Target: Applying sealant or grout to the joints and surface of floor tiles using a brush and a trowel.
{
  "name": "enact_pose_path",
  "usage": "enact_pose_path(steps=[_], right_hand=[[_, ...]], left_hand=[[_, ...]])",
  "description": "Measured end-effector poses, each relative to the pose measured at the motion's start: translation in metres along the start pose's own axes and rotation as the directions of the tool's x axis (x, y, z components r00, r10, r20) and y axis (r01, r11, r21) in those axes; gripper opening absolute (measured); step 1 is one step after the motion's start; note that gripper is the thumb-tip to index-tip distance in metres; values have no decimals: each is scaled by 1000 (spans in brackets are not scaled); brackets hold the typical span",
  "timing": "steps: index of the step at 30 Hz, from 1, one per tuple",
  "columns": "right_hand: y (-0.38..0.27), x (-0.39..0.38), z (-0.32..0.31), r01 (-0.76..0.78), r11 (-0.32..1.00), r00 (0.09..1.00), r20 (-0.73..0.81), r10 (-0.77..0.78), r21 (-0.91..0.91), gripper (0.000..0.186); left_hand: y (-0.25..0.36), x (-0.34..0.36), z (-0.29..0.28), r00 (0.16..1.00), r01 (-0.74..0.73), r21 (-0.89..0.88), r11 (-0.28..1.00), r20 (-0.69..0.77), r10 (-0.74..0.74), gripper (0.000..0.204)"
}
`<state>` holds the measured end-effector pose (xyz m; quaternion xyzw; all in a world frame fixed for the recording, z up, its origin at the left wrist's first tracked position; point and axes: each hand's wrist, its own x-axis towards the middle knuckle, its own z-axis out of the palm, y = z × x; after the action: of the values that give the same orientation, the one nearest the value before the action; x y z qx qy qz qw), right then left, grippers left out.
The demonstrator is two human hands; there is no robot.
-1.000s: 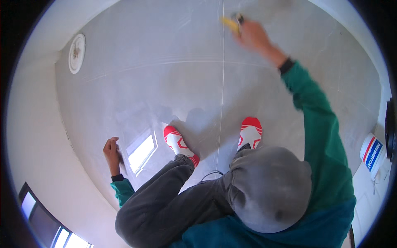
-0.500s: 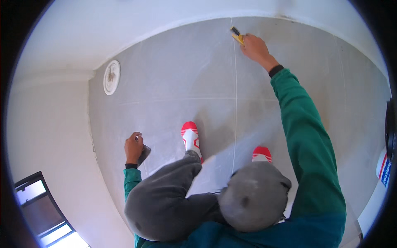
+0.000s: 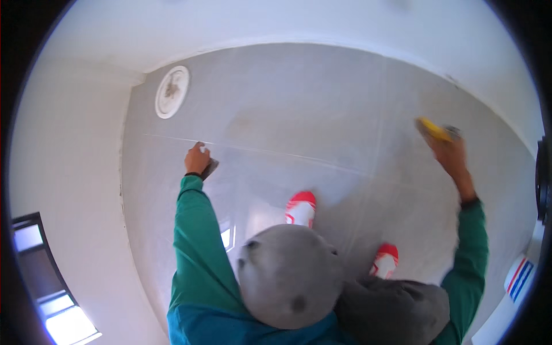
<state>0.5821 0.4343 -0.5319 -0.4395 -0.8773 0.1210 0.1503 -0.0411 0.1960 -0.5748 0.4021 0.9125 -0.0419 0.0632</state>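
My right hand (image 3: 448, 150) is closed round a yellow-handled brush (image 3: 435, 130) over the grey tiled floor on the right. The brush is smeared by motion; a grey part of it shows beyond the fingers. My left hand (image 3: 197, 158) is on the left, beside a pale tile joint (image 3: 253, 150). Its fingers are curled, and a flat dark grey piece (image 3: 211, 168) sticks out from under the palm. I cannot make out what kind of thing that piece is.
A white round lid (image 3: 172, 92) with a brownish smear lies on the floor at the far left. White walls (image 3: 299, 23) bound the floor. A white bucket with red and blue stripes (image 3: 519, 279) stands at the right edge. My red-and-white socked feet (image 3: 301, 208) are below.
My right hand has swung right and nearer with the brush, from the far middle of the floor. My left hand has reached farther forward with the dark piece. My body and the view have shifted.
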Motion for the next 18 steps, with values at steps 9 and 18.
enact_pose_path(steps=[9, 18], right_hand=[[-9, 22, -104, -480, 841, 871, 15, 492, 249, 38], [-103, 104, 80, -435, 327, 789, 179, 588, 839, 31]], left_hand=[[-9, 124, 7, 987, 138, -7, 990, -87, -138, 51], [-70, 213, 19, 982, 180, 0, 984, -66, -179, 72]])
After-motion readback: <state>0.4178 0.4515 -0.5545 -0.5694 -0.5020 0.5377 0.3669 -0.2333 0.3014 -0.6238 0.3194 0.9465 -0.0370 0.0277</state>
